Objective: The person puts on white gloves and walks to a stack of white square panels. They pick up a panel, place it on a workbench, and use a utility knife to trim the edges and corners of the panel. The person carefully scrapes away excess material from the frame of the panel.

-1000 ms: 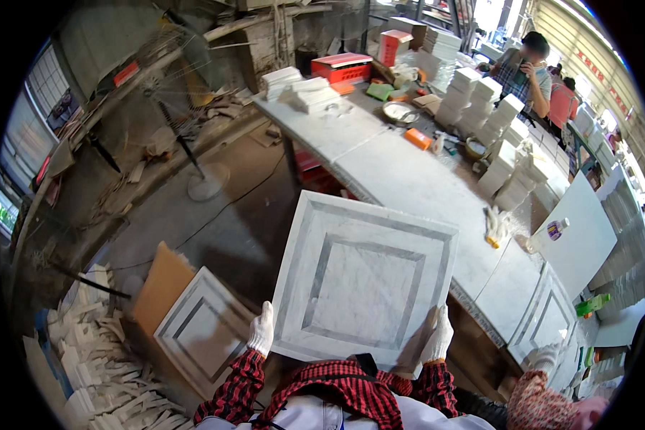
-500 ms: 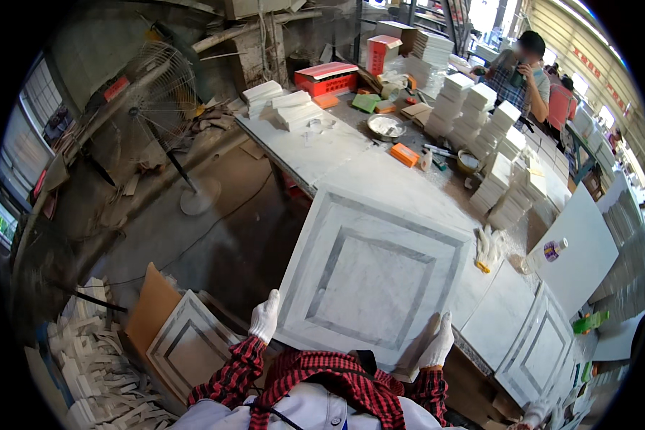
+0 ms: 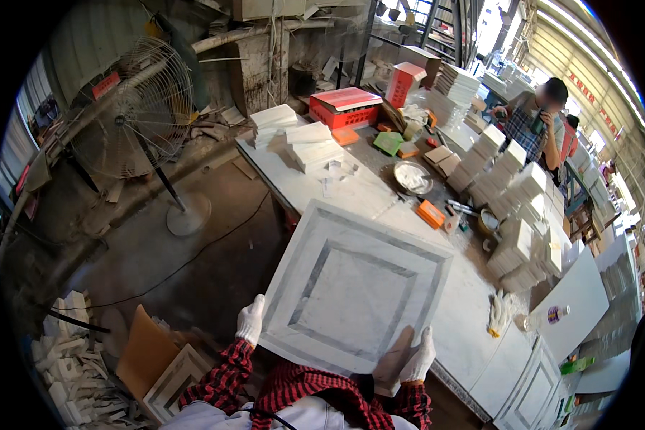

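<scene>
Person's left hand [image 3: 251, 320] and right hand [image 3: 418, 357], gloved, clamped on opposite sides of grey-banded panel [image 3: 357, 295], near its closest corners. Panel roughly square, no clear long axis, reaching forward from grip. Worktable [image 3: 460, 337] beyond and rightward, right hand nearer; contact unclear. White stacks [image 3: 512, 249] farther.

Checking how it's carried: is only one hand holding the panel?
No, the left hand holds the panel at its left edge and the right hand at its right edge.
</scene>
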`<state>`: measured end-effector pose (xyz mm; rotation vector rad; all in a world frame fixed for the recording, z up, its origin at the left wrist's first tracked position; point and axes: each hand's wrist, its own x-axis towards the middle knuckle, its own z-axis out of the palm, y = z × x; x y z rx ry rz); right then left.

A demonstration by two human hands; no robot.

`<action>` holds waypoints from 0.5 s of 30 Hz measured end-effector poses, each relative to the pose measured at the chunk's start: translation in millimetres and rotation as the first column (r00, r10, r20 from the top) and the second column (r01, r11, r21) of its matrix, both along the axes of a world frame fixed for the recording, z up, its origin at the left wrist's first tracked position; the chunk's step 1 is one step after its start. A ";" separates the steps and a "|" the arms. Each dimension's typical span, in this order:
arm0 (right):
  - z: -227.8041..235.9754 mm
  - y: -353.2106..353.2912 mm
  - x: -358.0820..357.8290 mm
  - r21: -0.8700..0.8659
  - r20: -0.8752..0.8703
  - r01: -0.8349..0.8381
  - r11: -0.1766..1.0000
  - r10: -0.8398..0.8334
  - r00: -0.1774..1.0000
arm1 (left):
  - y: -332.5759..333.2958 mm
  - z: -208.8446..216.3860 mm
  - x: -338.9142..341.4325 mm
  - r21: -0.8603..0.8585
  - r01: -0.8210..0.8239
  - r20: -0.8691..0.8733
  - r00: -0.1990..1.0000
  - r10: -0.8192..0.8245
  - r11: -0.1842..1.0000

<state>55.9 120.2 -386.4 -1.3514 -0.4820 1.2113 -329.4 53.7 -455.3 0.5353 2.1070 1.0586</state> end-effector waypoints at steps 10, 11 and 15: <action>-30.5 52.2 -97.3 -0.168 0.040 0.063 0.984 -0.057 0.998 | 75.1 7.5 -118.4 -0.097 0.125 -0.051 0.990 -0.131 0.987; -24.6 53.9 -105.7 -0.173 0.038 0.071 0.982 -0.066 0.997 | 80.2 7.6 -121.0 -0.097 0.129 -0.035 0.991 -0.133 0.987; -28.5 57.8 -106.8 -0.238 0.079 0.052 0.970 -0.034 0.996 | 108.6 29.8 -126.5 -0.177 0.213 -0.029 0.975 -0.222 0.961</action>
